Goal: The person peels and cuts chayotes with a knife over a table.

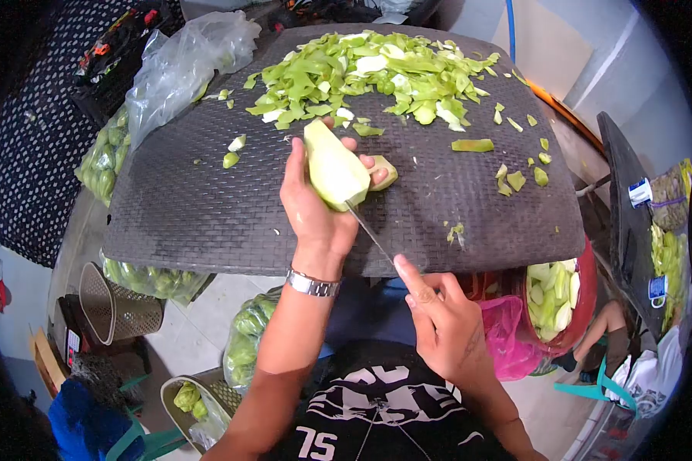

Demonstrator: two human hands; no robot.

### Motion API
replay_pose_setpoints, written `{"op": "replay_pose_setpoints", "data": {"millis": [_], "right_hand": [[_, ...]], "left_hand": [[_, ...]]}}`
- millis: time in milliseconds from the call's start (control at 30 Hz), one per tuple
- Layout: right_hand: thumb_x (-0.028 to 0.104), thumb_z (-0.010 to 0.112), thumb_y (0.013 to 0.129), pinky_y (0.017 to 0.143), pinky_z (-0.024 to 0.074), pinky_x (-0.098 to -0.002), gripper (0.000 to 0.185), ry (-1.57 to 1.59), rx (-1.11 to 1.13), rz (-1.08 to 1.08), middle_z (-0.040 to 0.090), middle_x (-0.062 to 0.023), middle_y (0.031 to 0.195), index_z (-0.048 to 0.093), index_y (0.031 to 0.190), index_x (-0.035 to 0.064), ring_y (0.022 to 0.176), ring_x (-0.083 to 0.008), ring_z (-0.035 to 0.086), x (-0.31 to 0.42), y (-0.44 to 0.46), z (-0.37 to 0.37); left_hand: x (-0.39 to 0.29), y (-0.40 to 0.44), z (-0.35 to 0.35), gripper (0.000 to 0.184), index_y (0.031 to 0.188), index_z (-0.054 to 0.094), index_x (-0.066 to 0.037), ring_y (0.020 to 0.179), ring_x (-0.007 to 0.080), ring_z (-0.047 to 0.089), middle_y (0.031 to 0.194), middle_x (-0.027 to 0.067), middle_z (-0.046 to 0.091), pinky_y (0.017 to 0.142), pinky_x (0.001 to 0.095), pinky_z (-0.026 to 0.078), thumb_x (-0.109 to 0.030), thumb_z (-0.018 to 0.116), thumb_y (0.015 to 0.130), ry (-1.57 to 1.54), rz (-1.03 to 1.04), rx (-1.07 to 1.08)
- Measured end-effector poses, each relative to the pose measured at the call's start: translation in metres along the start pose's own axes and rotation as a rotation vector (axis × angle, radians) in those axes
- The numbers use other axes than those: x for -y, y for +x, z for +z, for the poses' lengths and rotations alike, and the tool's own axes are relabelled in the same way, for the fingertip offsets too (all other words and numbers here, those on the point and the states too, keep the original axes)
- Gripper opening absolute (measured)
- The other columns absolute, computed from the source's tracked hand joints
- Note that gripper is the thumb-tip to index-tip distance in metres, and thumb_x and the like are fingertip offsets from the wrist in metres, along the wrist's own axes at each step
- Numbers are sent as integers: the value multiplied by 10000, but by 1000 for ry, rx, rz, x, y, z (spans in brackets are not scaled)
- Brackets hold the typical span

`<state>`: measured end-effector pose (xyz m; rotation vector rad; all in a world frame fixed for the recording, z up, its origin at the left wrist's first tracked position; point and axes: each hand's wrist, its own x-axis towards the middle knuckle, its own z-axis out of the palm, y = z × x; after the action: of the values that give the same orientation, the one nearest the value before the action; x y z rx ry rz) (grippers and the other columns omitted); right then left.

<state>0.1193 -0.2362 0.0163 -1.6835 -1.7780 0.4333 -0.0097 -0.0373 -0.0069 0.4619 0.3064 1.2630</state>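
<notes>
My left hand (315,211), with a metal watch on its wrist, is wrapped round a peeled pale green chayote (334,165) above the dark woven table (207,192). In my right hand (447,326) is a knife (372,234), its handle mostly hidden by the fingers. The blade's tip meets the lower end of the chayote. A smaller pale piece (387,175) shows by the fingertips of my left hand; whether they touch it I cannot tell. Beyond the hands lies a wide heap of green peelings (377,73), with loose scraps (515,180) scattered to the right.
A red basin (584,307) of peeled pieces stands below the table's right edge, beside a pink bag (506,346). Bags of green chayotes (247,338) and a woven basket (119,307) are at the lower left. A clear plastic bag (188,73) lies at the table's upper-left corner.
</notes>
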Motion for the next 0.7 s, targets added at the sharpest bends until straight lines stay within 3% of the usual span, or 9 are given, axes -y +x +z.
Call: {"op": "replay_pose_setpoints", "data": {"millis": [300, 500, 700], "right_hand": [[2, 634, 888, 655, 589, -388, 729, -169, -22, -68, 612, -107, 1017, 528, 1541, 308, 773, -273, 685, 0, 0, 6], [-5, 635, 882, 664, 590, -385, 736, -149, -9, -70, 616, -99, 1020, 520, 1549, 284, 789, -271, 686, 0, -2, 3], [-26, 641, 850, 662, 585, -379, 785, -158, -22, -104, 610, -91, 985, 501, 1563, 270, 777, -264, 684, -3, -2, 5]], "left_hand": [[1, -9, 6, 452, 1236, 566, -20, 1060, 343, 647, 1112, 122, 627, 870, 567, 592, -433, 465, 1080, -69, -22, -28], [4, -7, 3, 447, 1181, 565, -22, 1011, 318, 642, 1080, 116, 621, 893, 559, 585, -448, 481, 1078, -57, 2, -22], [7, -3, 0, 456, 1181, 568, -7, 963, 271, 642, 1032, 120, 627, 915, 474, 572, -442, 463, 1092, -54, 8, -89]]}}
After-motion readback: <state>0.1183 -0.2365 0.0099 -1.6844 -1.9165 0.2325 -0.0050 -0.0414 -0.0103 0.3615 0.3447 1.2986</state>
